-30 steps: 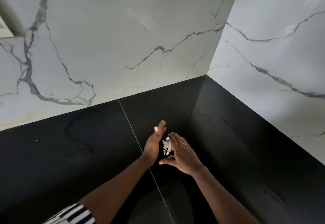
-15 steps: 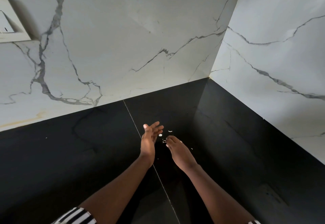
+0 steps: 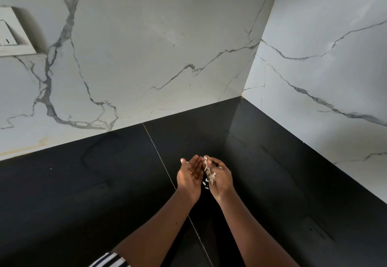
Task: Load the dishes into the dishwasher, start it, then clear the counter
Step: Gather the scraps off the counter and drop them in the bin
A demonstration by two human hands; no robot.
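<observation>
Head view: your hands have come off the black tabletop.
Left hand: palm open, empty.
Right hand: now cupping pale scraps.
Meaning: corner probably nearly cleared.

wall switch plate cut by left edge

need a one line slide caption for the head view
Both hands, left and right, cup pale scraps above the black counter corner.
</observation>
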